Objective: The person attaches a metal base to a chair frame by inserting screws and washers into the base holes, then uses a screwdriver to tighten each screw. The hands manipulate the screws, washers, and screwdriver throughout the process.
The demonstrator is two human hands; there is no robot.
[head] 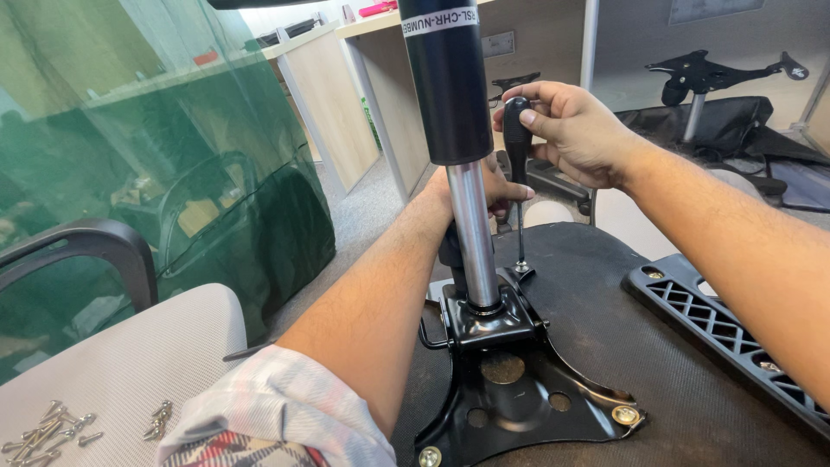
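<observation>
Black-handled screwdriver (517,164), upright on a screw at the black steel chair-mechanism plate (519,389) on the upturned seat, sits clenched in the right hand (575,130); the left hand (488,186) steadies its shaft, so a tilt could make the tip slip off.

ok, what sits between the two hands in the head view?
The gas lift column, upright in the black seat plate, rises between the left hand and the right hand gripping the screwdriver.

right hand (575,130) gripping screwdriver (517,138), left hand (493,186) behind gas cylinder (458,147)
</observation>
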